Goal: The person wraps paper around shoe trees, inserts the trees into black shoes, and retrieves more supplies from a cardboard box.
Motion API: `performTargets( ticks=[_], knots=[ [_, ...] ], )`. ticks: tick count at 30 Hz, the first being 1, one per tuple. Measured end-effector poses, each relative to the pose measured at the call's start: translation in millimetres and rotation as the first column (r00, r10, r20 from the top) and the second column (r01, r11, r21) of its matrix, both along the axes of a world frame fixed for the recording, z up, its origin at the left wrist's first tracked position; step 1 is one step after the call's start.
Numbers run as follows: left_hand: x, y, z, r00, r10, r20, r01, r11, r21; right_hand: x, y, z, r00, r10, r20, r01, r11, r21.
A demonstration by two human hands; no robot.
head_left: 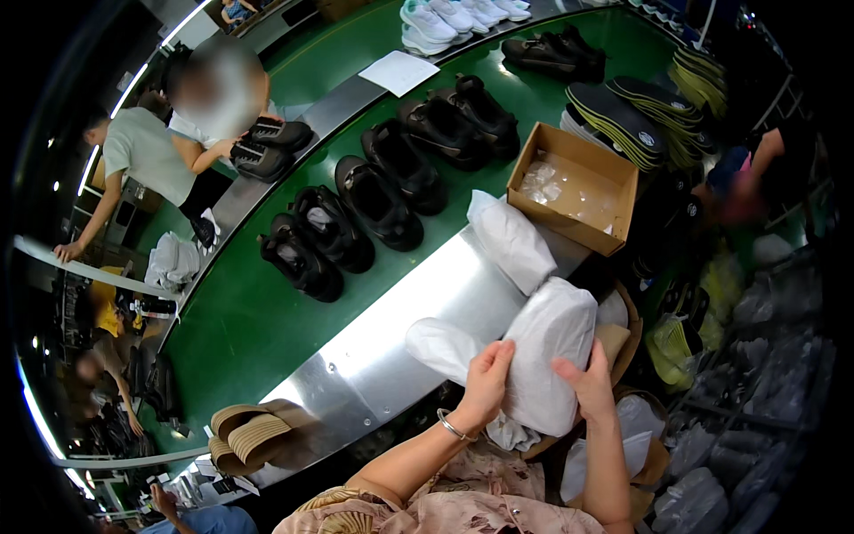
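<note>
Both my hands hold a plump white paper wad [556, 334] above the near edge of the metal ledge. My left hand [485, 384] pinches its left side between thumb and fingers. On the opposite side, my right hand [589, 384] has its thumb across the front, with the fingers partly hidden behind. Two similar items lie by it on the ledge: a smaller white paper wad [440, 347] left of my left hand and another wrapped white wad [509, 236] farther away. Crumpled white paper [511, 433] shows under the held wad.
Dark shoes [378, 205] stand in a row on the green belt [218, 325]. A cardboard box [618, 209] holds small clear packets. Black insoles with yellow-green edges [614, 125] are stacked beyond it. Tan curved pieces [253, 436] sit at left. A person [213, 107] across the belt handles shoes.
</note>
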State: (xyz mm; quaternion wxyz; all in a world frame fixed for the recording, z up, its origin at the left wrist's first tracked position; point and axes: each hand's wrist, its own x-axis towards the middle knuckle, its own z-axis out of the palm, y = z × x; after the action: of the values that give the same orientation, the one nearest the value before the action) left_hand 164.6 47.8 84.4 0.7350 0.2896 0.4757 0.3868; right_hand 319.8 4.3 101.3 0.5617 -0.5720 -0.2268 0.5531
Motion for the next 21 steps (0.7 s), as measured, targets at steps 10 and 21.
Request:
performTargets(
  ticks=[10, 21],
  knots=[
    [-69.7, 126.3, -52.0, 0.918, 0.314, 0.242, -0.275, 0.944, -0.181, -24.6, 62.8, 28.7, 0.983, -0.125, -0.137, 0.144, 0.98, 0.14],
    [-69.5, 176.7, -159.1, 0.687, 0.28, -0.671, -0.124, 0.954, 0.272, -57.3, 91.3, 50.8, 1.0, -0.023, 0.01, 0.02, 0.967, 0.252]
  ],
)
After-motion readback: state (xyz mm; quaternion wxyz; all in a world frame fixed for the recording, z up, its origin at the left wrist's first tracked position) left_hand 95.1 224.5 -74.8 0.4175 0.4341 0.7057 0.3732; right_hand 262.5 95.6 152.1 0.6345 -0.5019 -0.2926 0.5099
